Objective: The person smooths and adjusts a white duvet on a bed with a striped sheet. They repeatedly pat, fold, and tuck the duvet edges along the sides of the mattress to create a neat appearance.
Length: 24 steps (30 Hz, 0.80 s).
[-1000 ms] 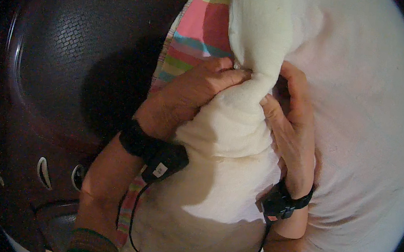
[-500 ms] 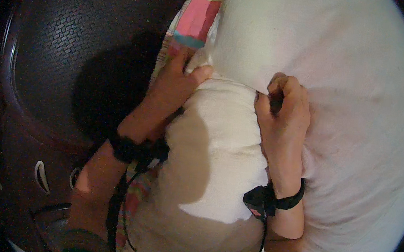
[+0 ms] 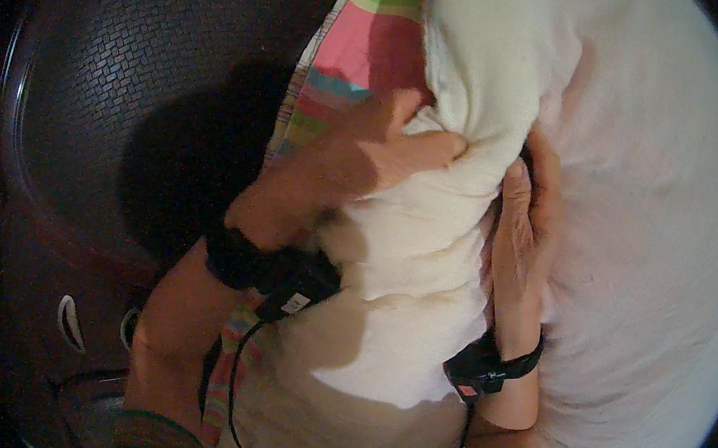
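A thick white padded cloth [image 3: 412,259] lies bunched in a long, wrinkled fold down the middle. My left hand [image 3: 397,146] is closed on the fold's upper left part, thumb pressed into the cloth and some fingers hidden beneath it. On the fold's right side, my right hand [image 3: 530,215] rests edge-on, its thumb and fingers around the cloth's border; the fingertips are partly hidden. Beneath the fold, a striped multicoloured fabric [image 3: 367,48] shows along the left. Each wrist wears a black strap with a small box and a cable.
A broad white cloth surface [image 3: 642,243] spreads to the right. At the left stands a dark brown panel with a woven texture [image 3: 125,55] and a shiny curved rim. Small pale oval shapes [image 3: 71,322] mark its lower part.
The upper part of the white cloth has been gathered into a narrower fold. My left hand has moved right, and more striped fabric shows. My right hand has turned and shifted slightly right.
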### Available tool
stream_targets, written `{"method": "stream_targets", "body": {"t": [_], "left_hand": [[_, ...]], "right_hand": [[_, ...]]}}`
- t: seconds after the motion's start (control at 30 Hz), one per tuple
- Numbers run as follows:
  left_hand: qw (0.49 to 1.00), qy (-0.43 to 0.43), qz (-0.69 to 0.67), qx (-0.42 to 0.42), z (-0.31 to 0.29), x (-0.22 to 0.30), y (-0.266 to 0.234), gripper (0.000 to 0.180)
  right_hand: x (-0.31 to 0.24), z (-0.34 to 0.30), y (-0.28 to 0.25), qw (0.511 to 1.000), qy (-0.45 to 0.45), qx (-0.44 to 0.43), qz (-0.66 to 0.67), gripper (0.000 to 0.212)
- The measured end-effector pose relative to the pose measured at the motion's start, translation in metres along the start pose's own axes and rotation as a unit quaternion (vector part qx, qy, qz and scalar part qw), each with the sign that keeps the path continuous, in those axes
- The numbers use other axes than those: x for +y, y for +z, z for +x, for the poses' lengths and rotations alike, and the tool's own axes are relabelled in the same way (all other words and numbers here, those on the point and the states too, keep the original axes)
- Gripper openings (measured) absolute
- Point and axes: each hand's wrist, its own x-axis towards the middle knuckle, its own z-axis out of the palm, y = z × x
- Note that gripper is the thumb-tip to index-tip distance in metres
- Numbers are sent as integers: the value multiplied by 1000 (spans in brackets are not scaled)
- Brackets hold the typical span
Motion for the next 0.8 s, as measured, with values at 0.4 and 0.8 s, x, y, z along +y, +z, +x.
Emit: {"method": "stream_targets", "body": {"t": [0.4, 0.8], "left_hand": [[906, 251, 289, 179, 1, -33, 20, 38], [995, 21, -12, 98, 21, 24, -18, 46]], "right_hand": [[-12, 1, -15, 989, 119, -22, 84, 8], [0, 11, -22, 992, 53, -13, -111, 8]]}}
